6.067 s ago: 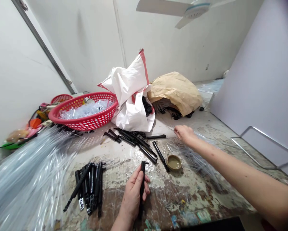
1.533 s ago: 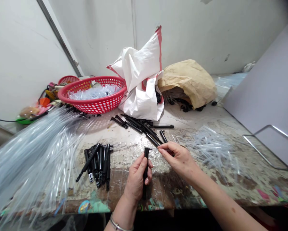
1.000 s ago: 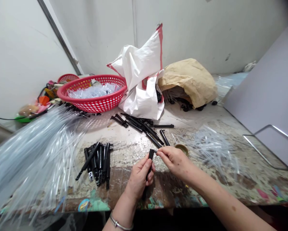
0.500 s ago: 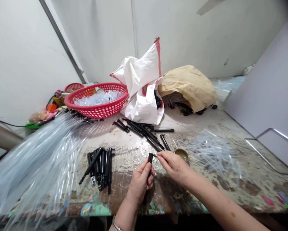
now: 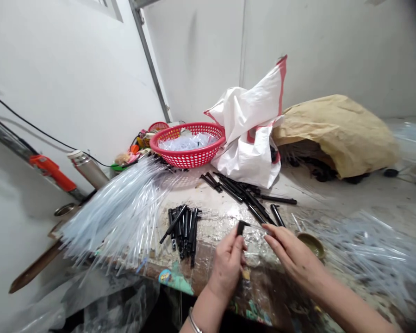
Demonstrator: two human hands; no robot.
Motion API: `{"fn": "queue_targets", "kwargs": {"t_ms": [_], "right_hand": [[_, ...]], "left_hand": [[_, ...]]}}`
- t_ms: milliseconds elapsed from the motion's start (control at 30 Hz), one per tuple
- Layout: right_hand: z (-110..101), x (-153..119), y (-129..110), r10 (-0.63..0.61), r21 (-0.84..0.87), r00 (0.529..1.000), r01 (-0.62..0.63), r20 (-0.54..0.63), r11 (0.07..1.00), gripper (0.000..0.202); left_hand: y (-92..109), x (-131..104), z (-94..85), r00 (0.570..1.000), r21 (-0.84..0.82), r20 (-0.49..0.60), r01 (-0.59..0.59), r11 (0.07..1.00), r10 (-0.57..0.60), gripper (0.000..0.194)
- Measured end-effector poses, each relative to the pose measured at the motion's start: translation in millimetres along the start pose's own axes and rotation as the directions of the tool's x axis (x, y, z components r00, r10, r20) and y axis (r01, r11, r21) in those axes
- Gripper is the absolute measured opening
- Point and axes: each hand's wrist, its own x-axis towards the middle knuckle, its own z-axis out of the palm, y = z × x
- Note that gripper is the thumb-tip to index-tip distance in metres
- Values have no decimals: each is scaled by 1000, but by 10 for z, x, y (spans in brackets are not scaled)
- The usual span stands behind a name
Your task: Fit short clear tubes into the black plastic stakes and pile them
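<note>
A worn, paint-flecked table spreads below pale walls. At its near edge, a left hand, a bangle on the wrist, closes its fingers and thumb around a black tube, which stands up out of the grip above the tabletop. The right hand reaches in from the other side, fingers extended, thumb slightly apart from the forefinger; a thin straw runs between the tube's top and those fingertips, though whether they pinch it cannot be told. Just beside the right hand sits a small bowl, partly hidden by it, and to its right lies a loose pile of clear straws. To the left of the hands, a cluster of black tubes rests with its lower ends toward the near edge. Long clear strips fan across the table's left side and over its edge. Beyond the hands, more black tubes lie in a heap, one set crosswise at its right. Farther back, a red basket holds clear pieces, next to a slumped white sack edged in red. Brown paper drapes over dark parts at right. A smaller basket stands behind the red one, and a flask leans at far left, near an orange tool.
</note>
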Motion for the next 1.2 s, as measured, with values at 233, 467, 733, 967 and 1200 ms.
{"fn": "queue_targets", "kwargs": {"t_ms": [233, 467, 733, 967, 1200], "right_hand": [[99, -395, -21, -47, 103, 992, 35, 116, 994, 28], [157, -535, -92, 0, 150, 957, -45, 291, 988, 29], [158, -546, -131, 2, 112, 951, -38, 309, 993, 29], [-84, -12, -81, 53, -175, 972, -13, 228, 985, 30], [-52, 601, -55, 218, -634, 954, -41, 204, 772, 20]], "left_hand": [[412, 285, -1105, 820, 740, -395, 16, 672, 415, 38], [91, 462, -1214, 883, 866, -303, 98, 490, 359, 54], [-17, 657, -1042, 979, 975, -118, 83, 206, 164, 84], [92, 1115, -1105, 989, 969, 145, -150, 194, 44, 73], [193, 1142, -991, 978, 973, -55, 6, 232, 202, 79]]}}
